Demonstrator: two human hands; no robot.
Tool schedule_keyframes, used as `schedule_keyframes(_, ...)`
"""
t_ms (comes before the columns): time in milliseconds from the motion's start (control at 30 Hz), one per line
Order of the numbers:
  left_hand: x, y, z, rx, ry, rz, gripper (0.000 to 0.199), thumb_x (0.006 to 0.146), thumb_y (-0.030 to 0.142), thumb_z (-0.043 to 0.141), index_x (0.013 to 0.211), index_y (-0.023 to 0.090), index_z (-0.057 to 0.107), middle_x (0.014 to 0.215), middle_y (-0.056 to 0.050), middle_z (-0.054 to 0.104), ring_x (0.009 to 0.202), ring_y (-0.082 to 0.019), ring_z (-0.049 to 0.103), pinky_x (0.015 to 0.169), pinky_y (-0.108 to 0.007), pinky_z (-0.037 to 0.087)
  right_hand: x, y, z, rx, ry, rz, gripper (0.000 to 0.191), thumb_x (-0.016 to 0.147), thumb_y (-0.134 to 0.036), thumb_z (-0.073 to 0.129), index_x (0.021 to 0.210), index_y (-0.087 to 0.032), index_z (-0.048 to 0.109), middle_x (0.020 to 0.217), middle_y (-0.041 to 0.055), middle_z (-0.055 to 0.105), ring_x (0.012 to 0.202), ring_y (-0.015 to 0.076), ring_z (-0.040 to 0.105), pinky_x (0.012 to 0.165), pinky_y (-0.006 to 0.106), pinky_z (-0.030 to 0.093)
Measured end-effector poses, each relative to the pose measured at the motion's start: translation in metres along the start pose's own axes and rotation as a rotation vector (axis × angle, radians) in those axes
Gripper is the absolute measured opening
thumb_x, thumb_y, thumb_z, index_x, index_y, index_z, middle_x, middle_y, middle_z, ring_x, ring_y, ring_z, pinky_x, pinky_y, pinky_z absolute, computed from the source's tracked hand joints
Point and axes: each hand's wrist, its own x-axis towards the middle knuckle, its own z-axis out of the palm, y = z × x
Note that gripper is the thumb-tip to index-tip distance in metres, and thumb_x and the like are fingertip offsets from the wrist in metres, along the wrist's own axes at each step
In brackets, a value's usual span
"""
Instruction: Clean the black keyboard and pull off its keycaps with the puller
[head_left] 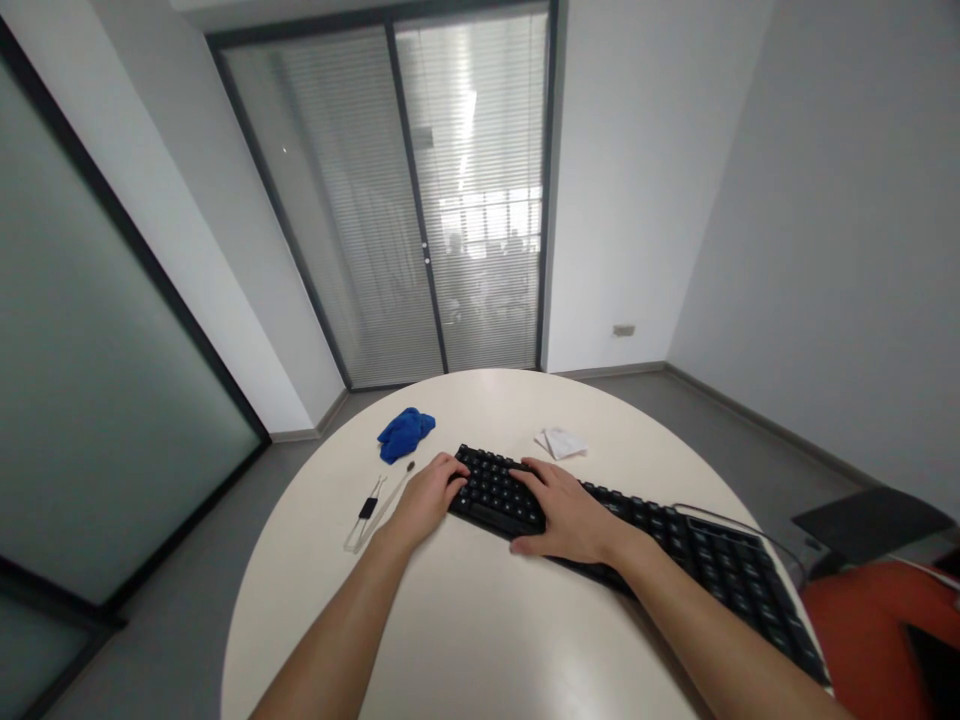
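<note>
A black keyboard [495, 490] lies slantwise across the round table, its left end farther from me and its right end near the table's right edge. My left hand [431, 495] is closed on the left end, fingertips bent over the corner keys. My right hand [562, 512] reaches across the keyboard's width, with fingers toward the back edge and the thumb by the front edge. Part of the keys is hidden under this hand and forearm. Left of my left hand lie a wire tool with a black grip [367, 508] and a slim brush with a dark tip [410, 467].
A crumpled blue cloth [406, 434] lies on the white table [465, 640] at the back left. Behind the keyboard are folded white wipes or paper [562, 443]. A cable [739, 522] runs off the right edge, near an orange chair [862, 635]. Glass doors stand beyond.
</note>
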Motion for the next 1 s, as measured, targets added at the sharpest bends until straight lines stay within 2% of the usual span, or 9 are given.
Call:
schedule_keyframes(167, -0.004, 0.0, -0.012, 0.057, -0.086, 0.072, 0.015, 0.094, 0.024, 0.053, 0.105, 0.025, 0.064, 0.11, -0.003, 0.061, 0.099, -0.019, 0.061, 0.088, -0.032, 0.047, -0.001, 0.0, -0.004, 0.041, -0.06, -0.038, 0.109, 0.061, -0.063, 0.078, 0.15, -0.013, 0.039, 0.154, 0.0211, 0.034, 0.14, 0.0367, 0.034, 0.117, 0.048, 0.026)
schedule_keyframes(367, -0.005, 0.006, -0.015, 0.169, -0.096, 0.197, 0.016, 0.096, 0.02, 0.05, 0.101, 0.022, 0.065, 0.105, -0.005, 0.062, 0.1, -0.02, 0.058, 0.09, -0.034, 0.045, -0.003, -0.001, -0.003, 0.051, -0.058, -0.034, 0.108, 0.061, -0.062, 0.079, 0.149, -0.013, 0.04, 0.155, 0.0206, 0.033, 0.141, 0.037, 0.032, 0.117, 0.048, 0.025)
schedule_keyframes(500, -0.009, 0.019, -0.013, 0.245, -0.092, 0.144, 0.021, 0.097, 0.02, 0.048, 0.097, 0.02, 0.069, 0.1, -0.005, 0.065, 0.096, -0.021, 0.058, 0.086, -0.035, 0.046, -0.002, 0.001, -0.002, 0.062, -0.048, -0.033, 0.109, 0.061, -0.065, 0.078, 0.148, -0.013, 0.041, 0.155, 0.0207, 0.034, 0.141, 0.0369, 0.033, 0.117, 0.048, 0.025)
schedule_keyframes(600, -0.02, 0.03, -0.015, 0.273, -0.074, 0.109, 0.025, 0.098, 0.024, 0.047, 0.103, 0.02, 0.07, 0.103, -0.007, 0.066, 0.1, -0.023, 0.058, 0.091, -0.037, 0.046, -0.002, 0.001, -0.001, 0.05, -0.054, -0.031, 0.11, 0.06, -0.067, 0.077, 0.149, -0.013, 0.04, 0.156, 0.0203, 0.033, 0.141, 0.0369, 0.032, 0.118, 0.049, 0.022)
schedule_keyframes(667, -0.028, 0.036, -0.018, 0.275, -0.07, 0.107, 0.026, 0.095, 0.03, 0.051, 0.112, 0.02, 0.068, 0.11, -0.008, 0.065, 0.105, -0.025, 0.057, 0.096, -0.039, 0.045, -0.004, 0.001, 0.001, 0.027, -0.065, -0.021, 0.115, 0.058, -0.067, 0.078, 0.151, -0.015, 0.036, 0.158, 0.0194, 0.029, 0.143, 0.0383, 0.028, 0.119, 0.052, 0.017)
schedule_keyframes(733, -0.034, 0.039, -0.02, 0.264, -0.078, 0.118, 0.036, 0.088, 0.037, 0.062, 0.119, 0.019, 0.064, 0.118, -0.009, 0.063, 0.111, -0.027, 0.054, 0.1, -0.042, 0.043, -0.005, 0.0, 0.003, -0.001, -0.071, -0.002, 0.119, 0.055, -0.065, 0.08, 0.153, -0.017, 0.033, 0.159, 0.0186, 0.025, 0.144, 0.0402, 0.025, 0.119, 0.055, 0.014)
schedule_keyframes(833, -0.038, 0.036, -0.023, 0.224, -0.109, 0.146, 0.053, 0.077, 0.04, 0.073, 0.124, 0.018, 0.06, 0.126, -0.01, 0.058, 0.119, -0.03, 0.05, 0.106, -0.045, 0.04, -0.006, -0.003, 0.003, -0.023, -0.057, 0.02, 0.114, 0.056, -0.061, 0.08, 0.152, -0.018, 0.035, 0.159, 0.0178, 0.028, 0.141, 0.0413, 0.03, 0.116, 0.054, 0.021)
schedule_keyframes(1000, -0.036, 0.029, -0.024, 0.147, -0.144, 0.187, 0.054, 0.075, 0.035, 0.074, 0.123, 0.019, 0.058, 0.132, -0.012, 0.055, 0.126, -0.031, 0.047, 0.111, -0.047, 0.037, -0.003, -0.01, -0.006, -0.048, -0.03, -0.031, 0.111, 0.055, -0.049, 0.08, 0.151, -0.015, 0.037, 0.153, 0.0193, 0.039, 0.133, 0.0401, 0.041, 0.113, 0.049, 0.031)
